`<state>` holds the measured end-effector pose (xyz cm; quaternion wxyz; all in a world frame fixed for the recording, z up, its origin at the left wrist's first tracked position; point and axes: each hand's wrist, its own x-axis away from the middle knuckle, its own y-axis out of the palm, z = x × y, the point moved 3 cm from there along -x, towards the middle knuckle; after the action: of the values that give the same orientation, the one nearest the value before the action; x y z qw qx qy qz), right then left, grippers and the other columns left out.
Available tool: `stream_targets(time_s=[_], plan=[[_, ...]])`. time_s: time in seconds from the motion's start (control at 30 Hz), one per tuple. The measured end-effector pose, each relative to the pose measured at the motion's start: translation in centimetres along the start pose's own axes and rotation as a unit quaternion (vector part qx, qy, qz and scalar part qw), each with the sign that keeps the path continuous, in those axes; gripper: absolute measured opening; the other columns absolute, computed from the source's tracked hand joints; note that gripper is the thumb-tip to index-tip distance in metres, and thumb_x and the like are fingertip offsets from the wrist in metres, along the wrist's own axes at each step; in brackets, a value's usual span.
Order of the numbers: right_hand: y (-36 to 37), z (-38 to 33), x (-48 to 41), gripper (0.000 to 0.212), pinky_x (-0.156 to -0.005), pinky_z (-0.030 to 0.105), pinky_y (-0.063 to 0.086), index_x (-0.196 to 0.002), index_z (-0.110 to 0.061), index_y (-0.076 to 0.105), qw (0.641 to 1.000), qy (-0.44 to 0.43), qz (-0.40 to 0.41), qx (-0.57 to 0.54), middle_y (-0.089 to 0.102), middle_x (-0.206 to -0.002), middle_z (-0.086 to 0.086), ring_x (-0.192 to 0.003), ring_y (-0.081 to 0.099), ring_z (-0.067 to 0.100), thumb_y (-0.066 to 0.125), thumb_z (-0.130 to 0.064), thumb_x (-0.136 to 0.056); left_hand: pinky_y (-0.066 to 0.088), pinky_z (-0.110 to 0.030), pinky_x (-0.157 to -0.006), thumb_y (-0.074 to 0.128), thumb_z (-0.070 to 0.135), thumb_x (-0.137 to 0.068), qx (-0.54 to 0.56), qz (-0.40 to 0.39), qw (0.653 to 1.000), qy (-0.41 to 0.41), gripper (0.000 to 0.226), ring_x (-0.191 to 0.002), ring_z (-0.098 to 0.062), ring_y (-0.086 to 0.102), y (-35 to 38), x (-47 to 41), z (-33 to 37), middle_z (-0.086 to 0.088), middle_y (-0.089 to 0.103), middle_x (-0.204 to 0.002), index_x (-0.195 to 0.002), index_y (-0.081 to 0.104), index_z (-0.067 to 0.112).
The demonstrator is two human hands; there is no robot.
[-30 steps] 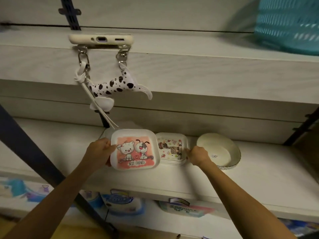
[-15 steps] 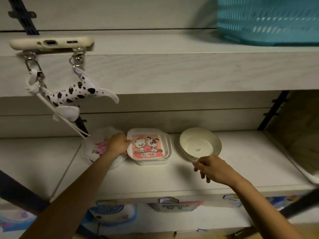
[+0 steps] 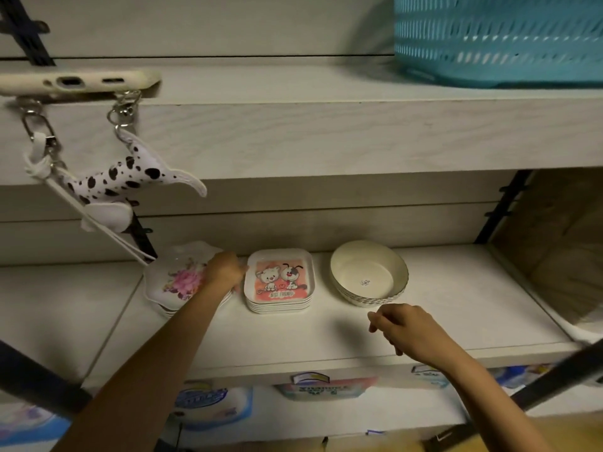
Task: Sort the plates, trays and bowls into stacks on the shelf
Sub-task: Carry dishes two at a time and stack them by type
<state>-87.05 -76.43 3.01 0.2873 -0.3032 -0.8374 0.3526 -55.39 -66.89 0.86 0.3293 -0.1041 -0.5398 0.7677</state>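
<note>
**A:** Where are the stacks found?

**B:** On the lower shelf (image 3: 456, 288), three stacks are set in a row. At the left, flowered plates (image 3: 176, 282) are stacked. In the middle are square trays (image 3: 280, 283) printed with a cat and a dog, and at the right cream bowls (image 3: 368, 272). The plates and trays are set just beside each other. The bowls are kept a little apart from the trays.

**A:** How is the left hand (image 3: 225, 272) placed?

**B:** It is laid over the right edge of the plates, back upward, and brought against the left rim of the top tray. The fingers are hidden behind the back of the hand. Whether the rim is gripped or only touched cannot be told.

**A:** And the right hand (image 3: 408, 327)?

**B:** It is held above the bare front of the shelf, near the bowls but apart from them. The fingers are loosely curled downward, and nothing is held.

**A:** What else is noted?

**B:** On the upper shelf (image 3: 326, 135), a phone (image 3: 78, 81) in a pale case is laid at the front edge, to the left. A spotted dog charm (image 3: 124, 177) and a white strap (image 3: 98, 223) are hung from it by metal clips. A teal slotted basket (image 3: 496, 40) is seen at the upper right. Printed packs (image 3: 202, 399) are stored under the lower shelf, too blurred to be read.
</note>
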Motion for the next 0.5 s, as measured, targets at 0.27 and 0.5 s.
stream_targets(time_s=[0.27,0.5], plan=[[2.2,-3.9,-1.5,0.029,-0.073,0.028,0.052,-0.088,-0.021,0.066,0.995,-0.074,-0.046,0.046,0.064,-0.063,-0.008,-0.058,0.067,0.006,0.044,-0.038,-0.095,0.040,-0.026,-0.069,0.046,0.024,-0.093,-0.029,0.078,0.994,0.074,0.028,-0.076,-0.019,0.054,-1.9,5.6,-1.6,-0.008,0.063,-0.085,-0.097,0.066,0.006],[8.2,-12.0,-3.7,0.029,-0.078,0.037,0.056,-0.093,-0.022,0.064,0.968,-0.197,-0.093,0.123,0.072,-0.084,-0.003,-0.076,0.068,0.014,0.042,-0.041,-0.094,0.051,-0.034,-0.086,0.045,0.034,-0.092,-0.072,0.075,0.994,0.039,0.030,-0.084,-0.018,0.059,-5.8,14.0,-9.4,-0.006,0.067,-0.096,-0.098,0.063,0.011]])
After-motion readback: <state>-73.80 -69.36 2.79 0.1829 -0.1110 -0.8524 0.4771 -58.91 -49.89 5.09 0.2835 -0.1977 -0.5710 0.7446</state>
